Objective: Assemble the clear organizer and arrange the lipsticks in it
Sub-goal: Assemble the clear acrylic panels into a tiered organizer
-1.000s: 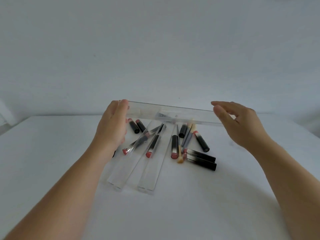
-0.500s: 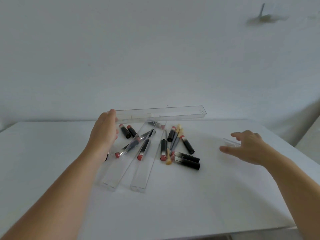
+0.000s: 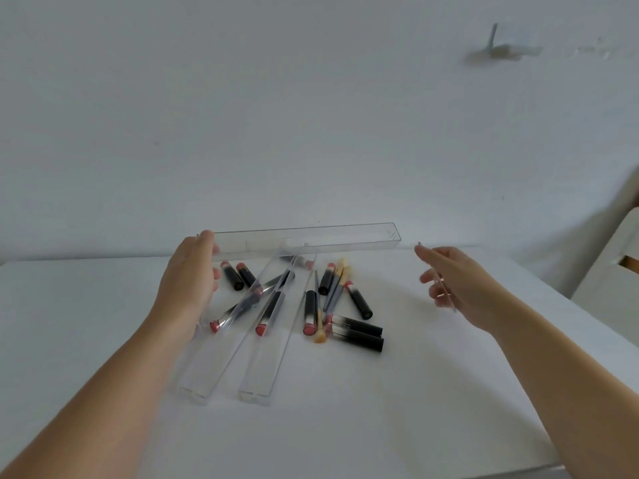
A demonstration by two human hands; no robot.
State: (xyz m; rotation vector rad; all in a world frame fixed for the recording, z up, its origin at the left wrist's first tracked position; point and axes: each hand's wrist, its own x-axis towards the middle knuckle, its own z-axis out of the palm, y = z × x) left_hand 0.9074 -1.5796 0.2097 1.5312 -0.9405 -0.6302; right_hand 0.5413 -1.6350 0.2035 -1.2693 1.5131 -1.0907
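Left hand (image 3: 188,281) grips one end of the long clear plastic organizer tray (image 3: 311,240) above the white worktop (image 3: 432,392). Right hand (image 3: 460,285) pinches a small clear divider piece (image 3: 443,294). Black-cased lipsticks (image 3: 356,331) lie scattered below.

The white table (image 3: 397,409) lies bare in front of the pile and to its right, giving a hand open passage there, while its middle is crowded by two clear trays (image 3: 242,340) lying lengthwise and, just beside them, scattered lipsticks (image 3: 358,335) and makeup brushes (image 3: 333,292). A third long clear tray (image 3: 307,240), held at its left end by the left hand (image 3: 188,285), spans crosswise above the far end of the pile and bars the way from behind. The right hand (image 3: 460,288), holding a small clear piece (image 3: 444,292), hangs over bare table right of the pile.
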